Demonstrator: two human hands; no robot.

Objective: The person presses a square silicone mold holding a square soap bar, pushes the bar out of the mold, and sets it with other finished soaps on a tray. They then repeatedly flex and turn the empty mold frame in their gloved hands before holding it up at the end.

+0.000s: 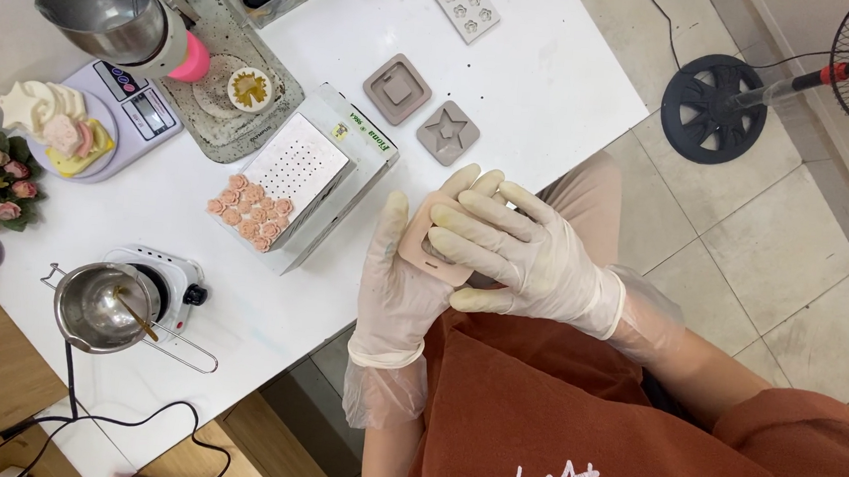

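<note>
Both hands gloved, working at the near edge of the white table [515, 85], over the lap.

Square pinkish mould [431, 241] sits between the two hands, just off the table edge. Flat face tilted toward the camera, rotated so its corners run diagonal to the frame. Roughly square, so no clear long axis; the visible edge runs upper left to lower right. Small dark notch shows on the lower edge.

Left hand [396, 291]: palm under the mould, thumb up along its left side, fingertips poking out behind the top. Fingers curled round it, clamped.

Right hand [528, 256]: lies over the mould from the right, fingers together and pressed flat on its face, thumb below the lower corner. Also gripping it.

Hidden: most of the mould's face and right half are under the right fingers; cavity shape can't be made out. Its back is covered by the left palm.

Nearby on the table, apart from the hands: square grey mould [396, 88], star mould [448, 132], white perforated box [300, 165] with small pink rosettes [247, 211] at its edge. Melting pot [101, 306] on a small hotplate at left. Scale [135, 109] top left, partly covered; a steel jug [102, 2] is cut off by the frame.
</note>
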